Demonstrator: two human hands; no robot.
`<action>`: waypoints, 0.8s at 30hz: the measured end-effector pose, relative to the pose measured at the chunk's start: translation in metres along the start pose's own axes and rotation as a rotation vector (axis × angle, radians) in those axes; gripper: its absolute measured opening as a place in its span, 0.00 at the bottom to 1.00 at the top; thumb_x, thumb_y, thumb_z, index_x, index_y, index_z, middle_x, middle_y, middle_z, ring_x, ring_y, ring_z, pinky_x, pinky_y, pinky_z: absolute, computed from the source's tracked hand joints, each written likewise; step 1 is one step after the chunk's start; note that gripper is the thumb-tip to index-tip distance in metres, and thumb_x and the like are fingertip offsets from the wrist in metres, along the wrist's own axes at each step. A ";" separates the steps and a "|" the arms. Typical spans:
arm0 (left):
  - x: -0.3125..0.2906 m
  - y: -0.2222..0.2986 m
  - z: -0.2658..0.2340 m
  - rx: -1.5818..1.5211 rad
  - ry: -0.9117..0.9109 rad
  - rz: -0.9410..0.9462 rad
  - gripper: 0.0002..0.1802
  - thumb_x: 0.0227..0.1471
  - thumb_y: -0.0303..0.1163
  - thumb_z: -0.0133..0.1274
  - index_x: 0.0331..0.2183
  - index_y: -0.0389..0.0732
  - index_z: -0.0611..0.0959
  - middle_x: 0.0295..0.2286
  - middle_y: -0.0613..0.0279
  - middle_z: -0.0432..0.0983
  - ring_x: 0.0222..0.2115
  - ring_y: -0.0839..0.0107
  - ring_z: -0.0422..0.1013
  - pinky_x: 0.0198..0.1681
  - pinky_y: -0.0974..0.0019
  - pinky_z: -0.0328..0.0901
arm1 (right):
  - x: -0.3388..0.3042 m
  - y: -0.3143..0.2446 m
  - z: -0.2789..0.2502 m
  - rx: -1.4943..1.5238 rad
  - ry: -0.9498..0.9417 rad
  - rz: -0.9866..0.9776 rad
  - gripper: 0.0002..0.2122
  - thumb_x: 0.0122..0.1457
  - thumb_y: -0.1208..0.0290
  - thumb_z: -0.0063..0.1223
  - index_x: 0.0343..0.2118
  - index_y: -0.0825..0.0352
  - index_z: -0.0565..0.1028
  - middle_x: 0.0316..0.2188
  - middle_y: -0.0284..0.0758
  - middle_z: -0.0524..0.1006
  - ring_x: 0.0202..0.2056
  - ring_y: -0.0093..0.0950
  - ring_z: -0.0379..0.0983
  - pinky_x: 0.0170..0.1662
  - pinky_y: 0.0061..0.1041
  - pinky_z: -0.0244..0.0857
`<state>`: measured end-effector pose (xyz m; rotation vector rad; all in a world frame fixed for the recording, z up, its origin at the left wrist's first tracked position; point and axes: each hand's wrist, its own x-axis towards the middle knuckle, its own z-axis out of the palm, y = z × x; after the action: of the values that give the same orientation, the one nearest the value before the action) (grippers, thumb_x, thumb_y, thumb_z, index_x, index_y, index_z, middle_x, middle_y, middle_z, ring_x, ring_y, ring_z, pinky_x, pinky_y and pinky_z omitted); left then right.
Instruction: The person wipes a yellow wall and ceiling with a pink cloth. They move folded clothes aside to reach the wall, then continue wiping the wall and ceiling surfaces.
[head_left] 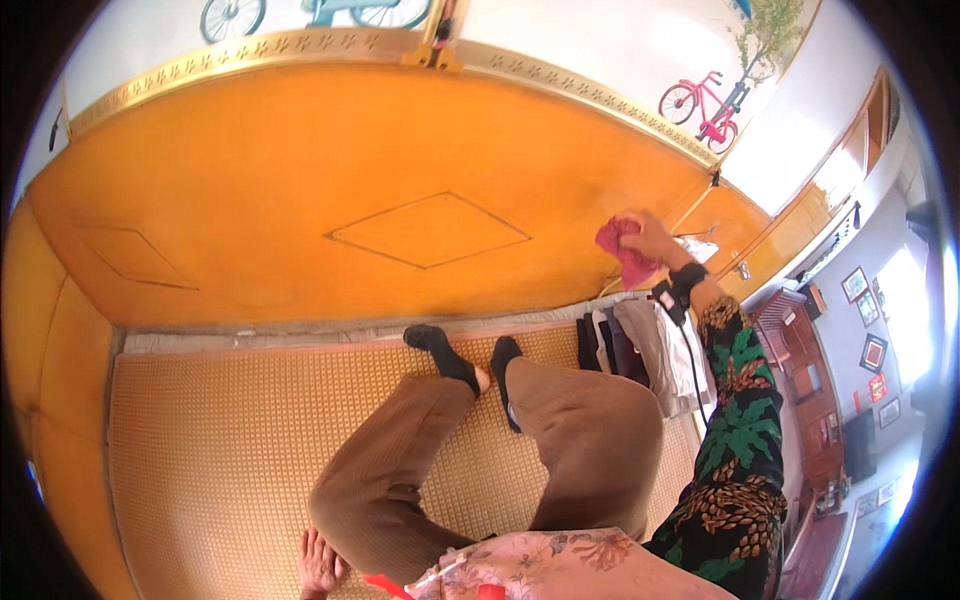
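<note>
My right hand (655,243) is closed around a crumpled pink cloth (628,262), at the right part of the glossy orange panel (270,190). Whether the cloth touches the panel I cannot tell. A black band with a small device (676,290) sits on that wrist, a dark cord hanging from it. Down by my left thigh, my left hand (319,565) lies with fingers spread on the woven tan mat (220,430), holding nothing.
My bent legs (590,430) in brown trousers rest on the mat. Folded clothes (645,345) are stacked at its right edge, below my right forearm. Gold trim (250,50) runs above the panel. Farther right are brown wooden furniture (815,410) and framed pictures (873,352).
</note>
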<state>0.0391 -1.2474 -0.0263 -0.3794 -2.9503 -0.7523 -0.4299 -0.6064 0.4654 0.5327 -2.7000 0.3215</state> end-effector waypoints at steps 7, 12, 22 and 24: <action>0.002 -0.055 0.000 0.035 0.047 0.025 0.34 0.47 0.37 0.52 0.56 0.34 0.71 0.56 0.43 0.66 0.64 0.40 0.55 0.69 0.37 0.46 | -0.039 0.007 0.056 0.251 0.037 0.161 0.23 0.46 0.67 0.65 0.47 0.68 0.79 0.40 0.45 0.81 0.45 0.37 0.77 0.52 0.32 0.70; -0.011 -0.069 -0.040 0.146 -0.005 -0.027 0.37 0.49 0.36 0.51 0.61 0.36 0.69 0.62 0.49 0.64 0.66 0.46 0.54 0.69 0.39 0.47 | -0.054 -0.026 0.082 0.627 0.077 0.210 0.24 0.48 0.67 0.65 0.49 0.70 0.78 0.38 0.43 0.82 0.42 0.31 0.79 0.49 0.29 0.72; 0.079 -0.125 -0.231 0.490 0.310 -0.346 0.30 0.58 0.30 0.53 0.61 0.36 0.70 0.66 0.47 0.58 0.68 0.47 0.51 0.69 0.46 0.50 | -0.058 -0.053 0.095 0.697 0.267 0.348 0.23 0.48 0.69 0.63 0.49 0.70 0.78 0.40 0.45 0.81 0.42 0.33 0.78 0.48 0.30 0.71; 0.124 -0.127 -0.284 0.580 0.519 -0.208 0.29 0.58 0.28 0.52 0.61 0.36 0.70 0.66 0.48 0.58 0.68 0.47 0.51 0.68 0.48 0.52 | -0.055 -0.050 0.098 0.806 0.297 0.461 0.23 0.48 0.69 0.63 0.50 0.69 0.78 0.44 0.46 0.79 0.45 0.36 0.77 0.50 0.32 0.70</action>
<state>-0.1110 -1.4644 0.1799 0.1486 -2.5559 0.0285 -0.3930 -0.6626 0.3621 0.0274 -2.2847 1.5069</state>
